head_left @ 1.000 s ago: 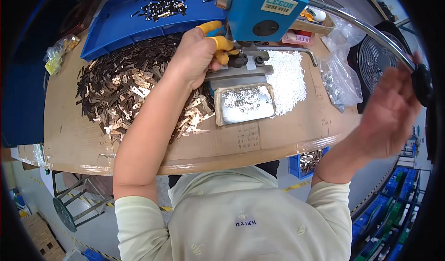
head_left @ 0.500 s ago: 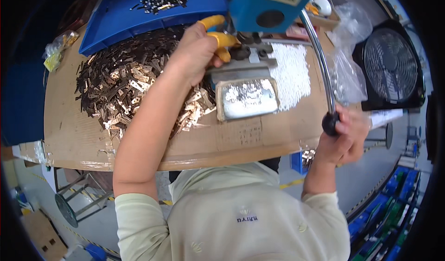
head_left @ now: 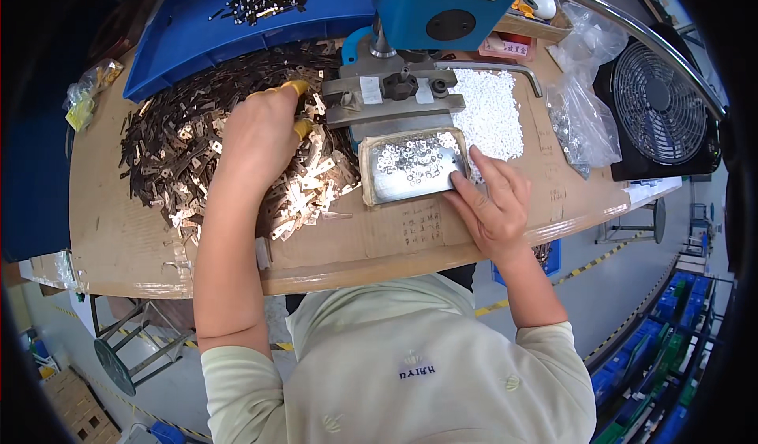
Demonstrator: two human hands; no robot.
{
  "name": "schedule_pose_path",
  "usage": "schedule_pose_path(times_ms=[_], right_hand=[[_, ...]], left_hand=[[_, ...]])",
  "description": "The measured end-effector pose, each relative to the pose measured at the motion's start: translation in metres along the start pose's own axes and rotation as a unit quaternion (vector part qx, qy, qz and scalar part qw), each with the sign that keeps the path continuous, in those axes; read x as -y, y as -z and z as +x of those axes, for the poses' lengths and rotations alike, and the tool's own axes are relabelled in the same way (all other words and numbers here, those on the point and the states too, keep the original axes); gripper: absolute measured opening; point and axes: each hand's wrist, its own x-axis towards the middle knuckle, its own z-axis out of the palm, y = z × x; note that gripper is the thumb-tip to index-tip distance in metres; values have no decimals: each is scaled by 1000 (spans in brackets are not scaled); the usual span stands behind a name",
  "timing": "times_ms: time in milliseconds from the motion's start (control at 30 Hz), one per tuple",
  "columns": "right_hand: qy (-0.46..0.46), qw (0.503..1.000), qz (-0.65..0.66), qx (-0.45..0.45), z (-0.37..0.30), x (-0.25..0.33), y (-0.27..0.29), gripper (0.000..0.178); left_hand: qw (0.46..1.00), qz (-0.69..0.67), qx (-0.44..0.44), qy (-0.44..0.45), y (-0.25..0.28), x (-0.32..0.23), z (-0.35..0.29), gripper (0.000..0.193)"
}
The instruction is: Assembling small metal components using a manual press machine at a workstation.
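My left hand [head_left: 262,132], with yellow finger covers, is over a heap of small dark and coppery metal strips [head_left: 229,156]. Its covered fingertips are apart at the heap's right side, and no strip shows between them. My right hand [head_left: 499,206] is at the right edge of a shallow tray [head_left: 395,193] of small shiny rings [head_left: 417,158]. Thumb and index finger are spread there, the thumb over the tray's surface. Behind the tray stands a blue hand press [head_left: 454,10] above a metal fixture [head_left: 379,112]. Its chrome lever [head_left: 632,26] is raised to the right.
Many small white pieces [head_left: 488,112] lie right of the fixture. A blue bin [head_left: 332,26] with black, white-tipped parts stands at the back left. A black fan [head_left: 659,101] and clear plastic bags [head_left: 583,116] are at the right. A hex key [head_left: 513,67] lies behind the white pieces.
My left hand has moved from the fixture down left to the strip heap. My right hand has let go of the lever knob and moved left to the tray. The lever has swung up.
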Motion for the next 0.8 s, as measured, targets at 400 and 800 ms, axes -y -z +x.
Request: schedule_pose_path(times_ms=[400,800], right_hand=[[-47,993,111,18,11,4,5,13],[-296,845,439,73,100,-10,-25,10]], left_hand=[[997,33,-67,-17,4,-18,-4,32],[763,-624,-164,44,6,-17,3,45]])
